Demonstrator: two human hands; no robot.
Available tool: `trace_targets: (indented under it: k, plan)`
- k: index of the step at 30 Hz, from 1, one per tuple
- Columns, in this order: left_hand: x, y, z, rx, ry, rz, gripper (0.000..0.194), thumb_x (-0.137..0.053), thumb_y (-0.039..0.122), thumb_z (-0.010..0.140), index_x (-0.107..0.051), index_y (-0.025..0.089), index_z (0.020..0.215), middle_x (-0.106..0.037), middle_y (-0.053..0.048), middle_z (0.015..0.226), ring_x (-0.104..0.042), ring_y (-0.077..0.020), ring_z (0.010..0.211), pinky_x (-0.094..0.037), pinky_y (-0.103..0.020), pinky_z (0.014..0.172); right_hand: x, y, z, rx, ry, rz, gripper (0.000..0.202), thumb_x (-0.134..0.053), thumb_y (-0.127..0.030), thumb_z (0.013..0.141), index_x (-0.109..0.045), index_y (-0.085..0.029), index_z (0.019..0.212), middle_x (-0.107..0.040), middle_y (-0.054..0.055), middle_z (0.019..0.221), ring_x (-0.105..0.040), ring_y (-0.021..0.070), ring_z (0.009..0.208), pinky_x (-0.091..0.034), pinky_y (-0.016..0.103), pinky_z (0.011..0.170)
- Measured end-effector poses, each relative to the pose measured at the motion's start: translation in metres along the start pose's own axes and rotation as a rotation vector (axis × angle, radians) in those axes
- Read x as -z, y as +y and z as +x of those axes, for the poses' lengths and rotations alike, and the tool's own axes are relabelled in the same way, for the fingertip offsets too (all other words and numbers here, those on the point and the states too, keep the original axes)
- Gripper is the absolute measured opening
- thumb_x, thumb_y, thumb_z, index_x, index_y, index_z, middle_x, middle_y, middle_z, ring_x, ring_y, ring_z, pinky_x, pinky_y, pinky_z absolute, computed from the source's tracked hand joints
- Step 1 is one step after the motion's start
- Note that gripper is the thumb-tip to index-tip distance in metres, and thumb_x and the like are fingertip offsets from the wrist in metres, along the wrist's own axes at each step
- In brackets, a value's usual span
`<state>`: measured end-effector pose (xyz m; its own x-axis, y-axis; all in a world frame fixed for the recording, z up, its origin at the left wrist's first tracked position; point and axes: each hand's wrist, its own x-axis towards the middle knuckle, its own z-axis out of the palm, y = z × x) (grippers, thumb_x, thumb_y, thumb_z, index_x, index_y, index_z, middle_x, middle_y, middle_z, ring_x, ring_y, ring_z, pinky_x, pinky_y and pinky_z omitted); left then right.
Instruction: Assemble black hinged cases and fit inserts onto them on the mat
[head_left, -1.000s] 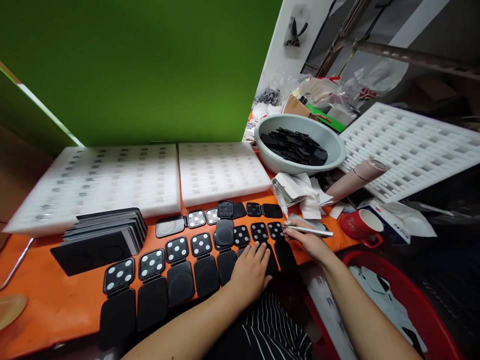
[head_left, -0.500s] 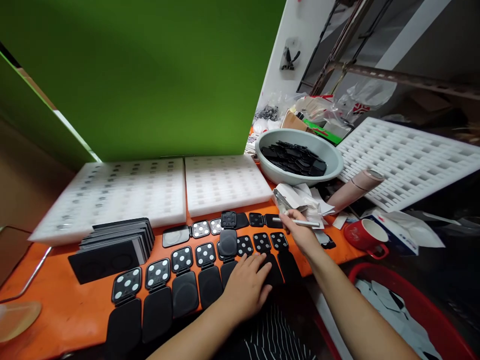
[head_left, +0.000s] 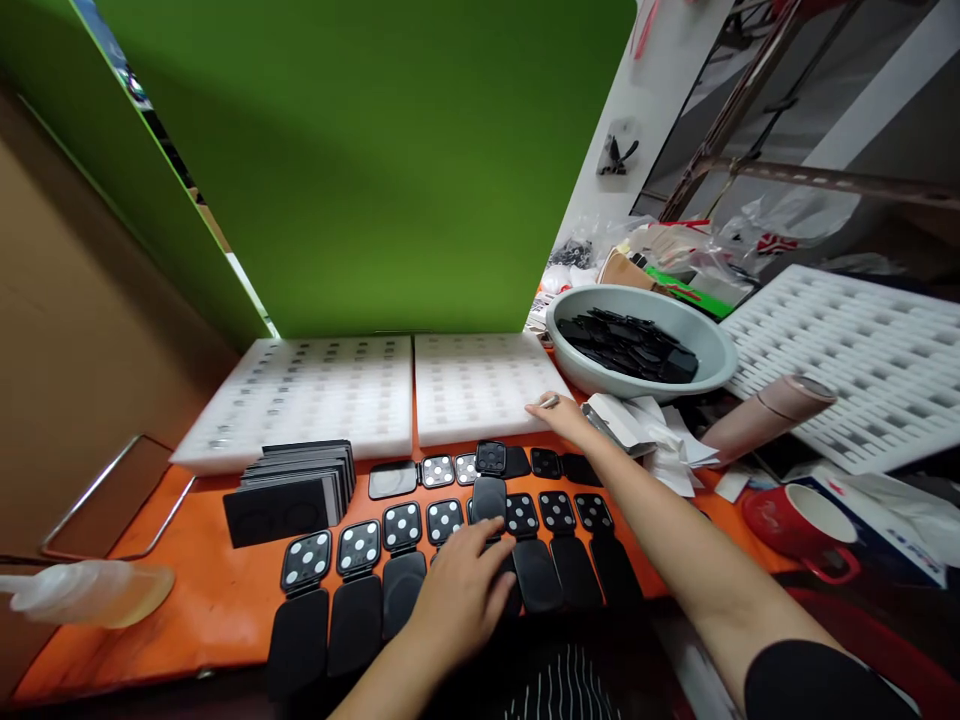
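My left hand [head_left: 465, 575] lies over the row of black hinged square cases, fingers spread, tips at a raised dark lid [head_left: 490, 498]. Whether it presses on that lid, I cannot tell. Several opened cases show white round dots on their upper halves, such as the case at the left end [head_left: 307, 562]. At the front right corner of the right white foam tray [head_left: 480, 390] is my right hand [head_left: 562, 415], closed around a thin silver pen-like tool [head_left: 550, 401]. Most of the tool is hidden by the fingers.
A second foam tray [head_left: 322, 400] and a stack of dark plates [head_left: 289, 495] stand left. A grey basin [head_left: 716, 365] of black pieces, a pink flask [head_left: 772, 415] and a red mug [head_left: 795, 525] are right. A clear bottle [head_left: 90, 592] lies far left.
My right hand has moved forward and left with the pen-like tool, from above the cases to the foam tray's corner. My left hand stays over the cases; the view has turned left.
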<state>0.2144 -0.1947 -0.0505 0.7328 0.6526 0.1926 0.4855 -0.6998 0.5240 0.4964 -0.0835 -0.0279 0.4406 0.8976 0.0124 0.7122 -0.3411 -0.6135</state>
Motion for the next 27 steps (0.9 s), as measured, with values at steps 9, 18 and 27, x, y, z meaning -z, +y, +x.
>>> trace_targets:
  k: [9,18,27]
  plan:
    - [-0.003,-0.025,0.061,0.312,-0.034,0.257,0.053,-0.052,0.044,0.084,-0.045,0.018,0.130,-0.059,-0.013,0.112,-0.055,-0.0283,0.101,-0.044,-0.039,0.085,-0.007,0.046,-0.128,0.121,0.001,0.002,0.026,-0.044,-0.038,0.085,-0.062,-0.021,0.078,-0.066,0.002,0.073,-0.060,0.0188,0.068,-0.044,0.029,0.062]
    - [-0.014,-0.035,0.094,0.508,-0.038,-0.170,0.066,-0.061,0.024,0.075,-0.036,0.016,0.136,-0.059,-0.016,0.117,-0.056,-0.0294,0.107,-0.043,-0.038,0.086,-0.030,0.038,-0.174,0.306,-0.096,-0.089,0.018,-0.049,-0.026,0.086,-0.064,-0.021,0.095,-0.064,0.007,0.104,-0.056,0.0230,0.100,-0.045,0.039,0.088]
    - [0.009,-0.037,0.055,0.606,-0.082,-1.048,0.045,-0.059,0.037,0.072,-0.057,0.015,0.111,-0.068,-0.007,0.096,-0.065,-0.0227,0.082,-0.050,-0.034,0.072,-0.034,0.016,-0.175,-0.149,-0.158,0.680,0.026,-0.055,-0.040,0.081,-0.059,-0.021,0.099,-0.066,0.007,0.093,-0.062,0.0179,0.071,-0.052,0.031,0.057]
